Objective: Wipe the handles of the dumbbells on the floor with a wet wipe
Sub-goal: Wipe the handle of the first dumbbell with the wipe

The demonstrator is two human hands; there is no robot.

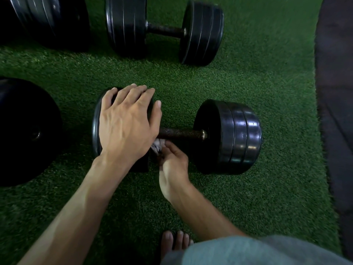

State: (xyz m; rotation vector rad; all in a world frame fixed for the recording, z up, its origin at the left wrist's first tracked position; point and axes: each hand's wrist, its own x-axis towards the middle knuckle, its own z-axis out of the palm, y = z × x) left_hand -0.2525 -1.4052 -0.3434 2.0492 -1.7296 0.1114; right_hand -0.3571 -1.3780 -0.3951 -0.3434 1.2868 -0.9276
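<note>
On the green floor (257,92) the near dumbbell (227,136) looks heavy and stiff, so the left hand (126,123) rests flat with straight fingers on its left weight while the right hand (172,159) pinches the soft wet wipe (157,146) against the rough handle (181,133).

Black dumbbells (227,136) with dark, rust-speckled handles (181,133) lie on deep green turf (267,88); a white wet wipe (157,146) bears grey smudges, a dark grey mat (336,92) borders the turf's right edge, and grey-blue shorts (248,251) show below.
</note>
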